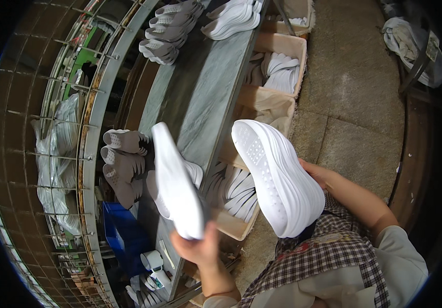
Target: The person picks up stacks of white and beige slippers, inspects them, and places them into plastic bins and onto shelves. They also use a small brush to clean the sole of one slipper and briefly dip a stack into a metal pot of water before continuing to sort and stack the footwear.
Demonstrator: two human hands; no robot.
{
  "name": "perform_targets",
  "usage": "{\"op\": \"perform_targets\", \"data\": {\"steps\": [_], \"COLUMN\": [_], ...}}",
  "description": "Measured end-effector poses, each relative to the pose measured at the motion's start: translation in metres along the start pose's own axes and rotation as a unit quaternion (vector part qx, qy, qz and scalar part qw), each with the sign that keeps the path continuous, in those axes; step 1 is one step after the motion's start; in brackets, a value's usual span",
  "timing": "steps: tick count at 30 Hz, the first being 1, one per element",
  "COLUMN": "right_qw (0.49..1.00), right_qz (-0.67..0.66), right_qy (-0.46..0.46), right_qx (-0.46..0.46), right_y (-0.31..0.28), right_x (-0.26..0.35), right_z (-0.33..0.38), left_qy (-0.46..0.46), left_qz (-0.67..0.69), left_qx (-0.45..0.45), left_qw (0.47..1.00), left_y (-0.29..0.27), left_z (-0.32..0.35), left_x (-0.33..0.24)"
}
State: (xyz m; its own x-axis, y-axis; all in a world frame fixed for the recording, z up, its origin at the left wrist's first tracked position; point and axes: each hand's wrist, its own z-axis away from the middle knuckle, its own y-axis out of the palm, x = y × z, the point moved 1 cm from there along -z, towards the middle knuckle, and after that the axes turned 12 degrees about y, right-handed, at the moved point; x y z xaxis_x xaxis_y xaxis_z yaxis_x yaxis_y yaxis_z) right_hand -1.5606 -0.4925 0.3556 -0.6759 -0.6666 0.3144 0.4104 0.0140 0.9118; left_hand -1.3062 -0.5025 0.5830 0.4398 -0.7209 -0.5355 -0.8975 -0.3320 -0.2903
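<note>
Soles (pixel 277 179) of white colour, nested in one thick stack, are held by the right hand (pixel 313 173) to the right of the bench (pixel 213 87), with the studded bottom turned to the camera. This hand has hold of the stack at its right edge; most of the fingers are hidden behind it, so I cannot tell how far they are bent. The left hand (pixel 198 246) is closed around the lower end of a white piece (pixel 177 190), which is above the bench and looks blurred; if it is one sole or several, I cannot tell.

On the far part of the bench lie grey soles (pixel 164 31) and, to their right, a white pile (pixel 233 19). Another grey pile (pixel 120 164) is at the bench's left edge, with a blue box (pixel 123 231) nearer. A mug (pixel 151 260) is at the near end. Along the bench's right side stand bins (pixel 282 43), some with soles inside.
</note>
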Motion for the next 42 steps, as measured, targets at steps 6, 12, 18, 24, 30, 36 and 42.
{"op": "perform_targets", "data": {"steps": [6, 12, 18, 24, 30, 36, 42], "right_qw": [1.000, 0.989, 0.947, 0.887, 0.795, 0.860, 0.903], "right_qz": [-0.002, -0.052, 0.221, 0.234, 0.133, 0.109, 0.138], "right_qy": [0.028, 0.135, 0.219, 0.399, 0.589, 0.488, -0.043], "right_qx": [0.004, -0.032, 0.082, -0.017, -0.064, -0.102, -0.404], "right_y": [-0.022, -0.060, -0.095, -0.136, -0.162, -0.149, -0.137], "right_x": [-0.003, 0.010, -0.016, -0.080, -0.124, -0.135, -0.177], "right_z": [0.021, 0.068, 0.080, 0.092, 0.046, -0.041, -0.174], "left_qy": [0.137, 0.095, -0.375, -0.449, -0.599, -0.744, -0.628], "left_qz": [0.007, 0.230, 0.299, 0.398, 0.386, 0.237, 0.183], "left_qx": [0.383, 0.348, 0.723, 0.696, 0.559, 0.346, 0.064], "left_qw": [0.913, 0.904, 0.497, 0.394, 0.424, 0.520, 0.754], "left_y": [0.057, 0.074, 0.117, 0.095, -0.014, -0.147, -0.226], "left_z": [0.048, 0.032, 0.047, 0.189, 0.273, 0.320, 0.307], "left_x": [-0.081, -0.011, 0.122, 0.149, 0.174, 0.207, 0.287]}}
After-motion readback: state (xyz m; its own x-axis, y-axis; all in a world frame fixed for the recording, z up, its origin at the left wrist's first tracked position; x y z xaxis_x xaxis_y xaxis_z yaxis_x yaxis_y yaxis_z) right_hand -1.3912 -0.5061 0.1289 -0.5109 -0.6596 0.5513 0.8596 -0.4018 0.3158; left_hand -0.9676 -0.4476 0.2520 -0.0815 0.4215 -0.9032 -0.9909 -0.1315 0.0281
